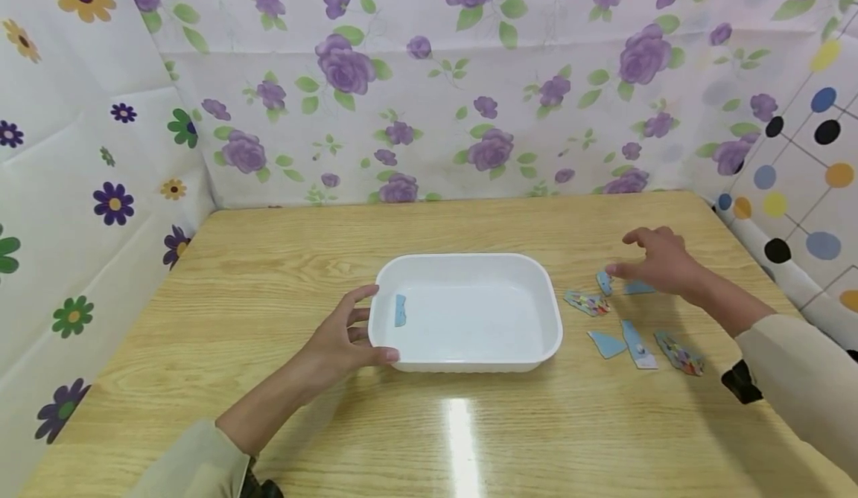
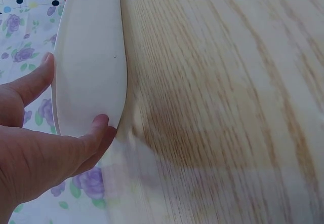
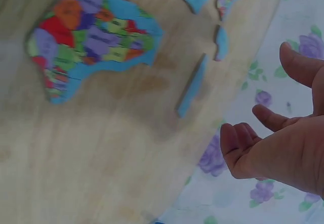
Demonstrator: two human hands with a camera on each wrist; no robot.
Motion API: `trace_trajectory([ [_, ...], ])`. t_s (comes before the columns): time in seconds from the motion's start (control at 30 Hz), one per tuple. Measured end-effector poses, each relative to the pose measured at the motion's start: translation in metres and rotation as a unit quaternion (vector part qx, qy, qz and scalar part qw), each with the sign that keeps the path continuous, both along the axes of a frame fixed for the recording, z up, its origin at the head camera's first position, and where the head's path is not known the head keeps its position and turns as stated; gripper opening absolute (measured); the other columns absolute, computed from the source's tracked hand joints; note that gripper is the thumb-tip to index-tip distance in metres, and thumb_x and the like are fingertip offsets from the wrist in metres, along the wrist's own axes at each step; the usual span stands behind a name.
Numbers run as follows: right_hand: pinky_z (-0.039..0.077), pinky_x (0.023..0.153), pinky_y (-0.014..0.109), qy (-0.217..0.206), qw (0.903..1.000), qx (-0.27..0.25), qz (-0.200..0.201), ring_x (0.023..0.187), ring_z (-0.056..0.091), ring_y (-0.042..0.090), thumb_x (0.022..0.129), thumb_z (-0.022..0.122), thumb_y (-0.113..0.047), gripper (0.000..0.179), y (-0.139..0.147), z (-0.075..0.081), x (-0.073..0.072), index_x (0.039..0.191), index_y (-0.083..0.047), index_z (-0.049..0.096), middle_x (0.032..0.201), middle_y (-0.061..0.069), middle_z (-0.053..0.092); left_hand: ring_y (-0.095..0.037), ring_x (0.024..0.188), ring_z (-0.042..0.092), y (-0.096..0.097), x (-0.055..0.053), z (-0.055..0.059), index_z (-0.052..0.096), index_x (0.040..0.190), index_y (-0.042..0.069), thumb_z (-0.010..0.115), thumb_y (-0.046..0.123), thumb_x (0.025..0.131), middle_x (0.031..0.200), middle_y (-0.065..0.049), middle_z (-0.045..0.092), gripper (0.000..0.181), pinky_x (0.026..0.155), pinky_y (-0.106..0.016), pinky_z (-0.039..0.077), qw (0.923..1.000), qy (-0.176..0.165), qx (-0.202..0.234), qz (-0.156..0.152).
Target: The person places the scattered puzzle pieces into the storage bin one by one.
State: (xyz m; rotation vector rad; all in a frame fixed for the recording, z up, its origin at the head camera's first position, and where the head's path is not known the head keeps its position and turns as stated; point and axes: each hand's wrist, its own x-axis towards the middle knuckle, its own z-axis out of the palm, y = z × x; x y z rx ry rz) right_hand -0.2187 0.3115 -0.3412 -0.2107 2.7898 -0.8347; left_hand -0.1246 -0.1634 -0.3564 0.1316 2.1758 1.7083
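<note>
A white plastic tray [image 1: 467,366] sits mid-table. My left hand [image 1: 342,333] grips its left end, thumb at the front corner and fingers along the side; the left wrist view shows the hand [image 2: 48,138] spread around the tray's outer wall [image 2: 91,57]. Inside the tray, toward its left end, lies a light blue puzzle piece [image 1: 400,310]. My right hand [image 1: 660,260] is held over the loose pieces at right, fingers apart and loosely bent, holding nothing. Just below it are a small blue piece [image 1: 605,283] and another blue piece [image 1: 639,287], partly covered by the hand.
Right of the tray lie a multicoloured piece [image 1: 588,303], a blue triangular piece [image 1: 606,344], a long blue piece [image 1: 638,345] and a larger map-patterned piece [image 1: 680,353]. Flowered cloth [image 1: 415,96] hangs behind the table, with dotted cloth [image 1: 804,185] on the right.
</note>
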Motion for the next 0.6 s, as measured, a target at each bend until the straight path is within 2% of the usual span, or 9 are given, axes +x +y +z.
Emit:
trace_trajectory([
  [0.3, 0.033, 0.080, 0.064, 0.009, 0.9990, 0.014, -0.042, 0.114, 0.016, 0.060, 0.089, 0.066, -0.046, 0.088, 0.005, -0.025, 0.009, 0.138, 0.017, 0.027, 0.132, 0.047, 0.018, -0.038, 0.123, 0.050, 0.000, 0.001, 0.001, 0.017, 0.151, 0.017, 0.085, 0.015, 0.074, 0.144, -0.022, 0.037, 0.103, 0.093, -0.042, 0.050, 1.0000, -0.001, 0.006, 0.002],
  [0.43, 0.032, 0.078, 0.066, 0.020, 0.9976, 0.033, -0.057, 0.114, 0.017, 0.061, 0.089, 0.065, -0.046, 0.088, 0.008, -0.026, 0.012, 0.137, 0.018, 0.028, 0.131, 0.048, 0.018, -0.038, 0.123, 0.049, 0.000, 0.001, 0.002, 0.017, 0.151, 0.018, 0.084, 0.015, 0.074, 0.144, -0.021, 0.036, 0.103, 0.094, -0.042, 0.050, 1.0000, -0.004, 0.007, 0.002],
  [0.6, 0.028, 0.076, 0.069, 0.017, 0.9953, 0.065, -0.069, 0.113, 0.019, 0.064, 0.089, 0.062, -0.053, 0.087, 0.015, -0.027, 0.016, 0.131, 0.018, 0.037, 0.128, 0.047, 0.023, -0.040, 0.124, 0.049, 0.000, 0.002, 0.004, 0.015, 0.152, 0.016, 0.084, 0.014, 0.075, 0.144, -0.023, 0.036, 0.103, 0.094, -0.042, 0.050, 1.0000, -0.001, 0.008, -0.001],
])
